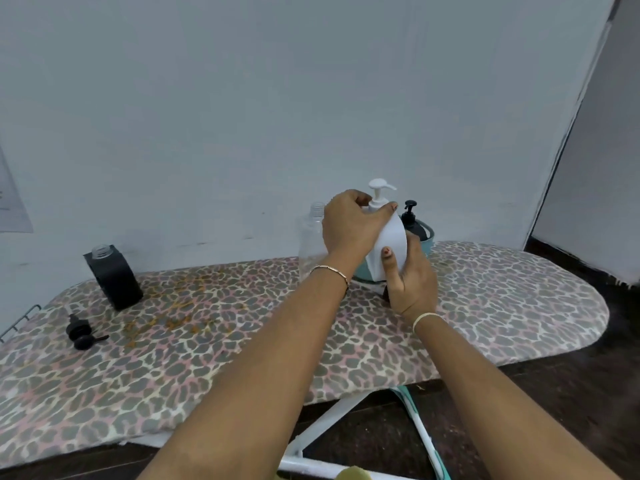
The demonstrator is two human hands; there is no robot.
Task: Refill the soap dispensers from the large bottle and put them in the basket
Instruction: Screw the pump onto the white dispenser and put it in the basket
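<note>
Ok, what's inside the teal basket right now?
A black pump dispenser stands in the basket; only its pump and shoulder show. The white dispenser and right hand cover the rest of the inside, so anything else there is unseen.

Upright white dispenser (391,240) before teal basket (428,242), black dispenser (410,217) inside

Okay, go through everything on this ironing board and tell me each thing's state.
white dispenser: upright, pump on
left hand: grips its pump collar
right hand: holds its body
clear bottle: upright, uncapped
black square dispenser: upright, pump off
loose black pump: lying on its side
black pump dispenser: upright in basket, pump on
</note>
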